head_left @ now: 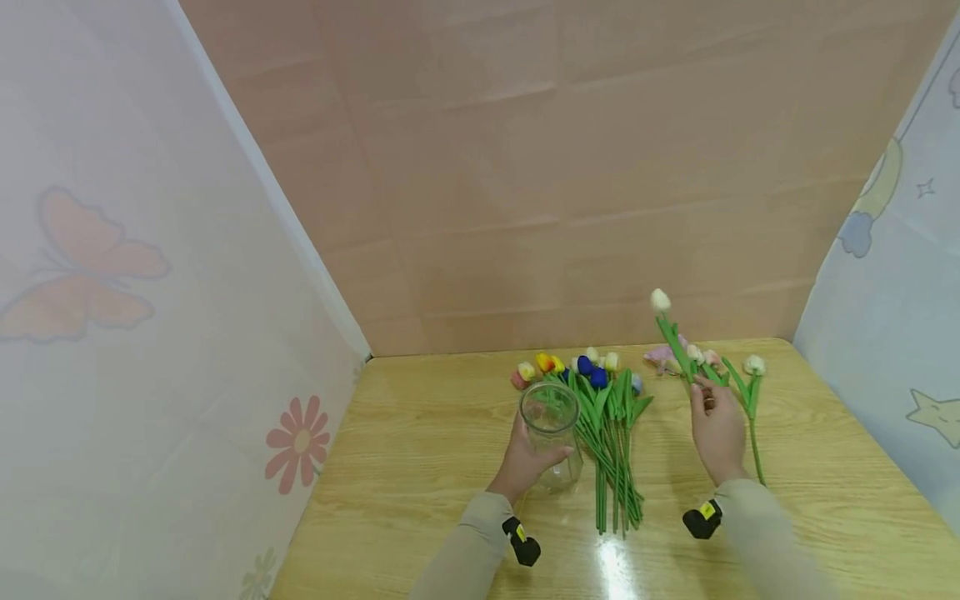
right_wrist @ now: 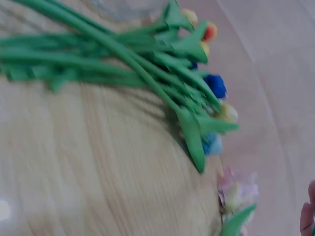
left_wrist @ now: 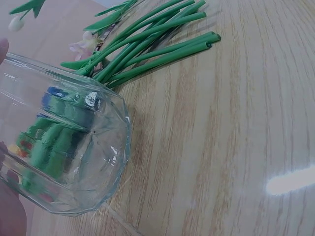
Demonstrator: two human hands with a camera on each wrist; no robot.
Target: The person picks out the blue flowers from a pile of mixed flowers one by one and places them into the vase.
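Note:
My left hand (head_left: 525, 462) grips a clear glass vase (head_left: 551, 417), thumb across its front and fingers behind. In the left wrist view, green stems and blue tulips show through the glass of the vase (left_wrist: 106, 162). On the right, my right hand (head_left: 718, 433) pinches a white tulip (head_left: 660, 302) by its stem, bloom pointing up and away. Only a few fingertips (right_wrist: 306, 219) of that hand appear at the edge of the right wrist view. A bunch of tulips (head_left: 615, 425) in several colours lies between the hands.
Near the right hand, another white tulip (head_left: 754, 367) lies on the wooden table (head_left: 405, 450). Pink and white flowers (head_left: 663, 357) rest by the back edge. A brown backdrop (head_left: 480, 208) rises behind, with printed curtains (head_left: 187, 333) at the sides.

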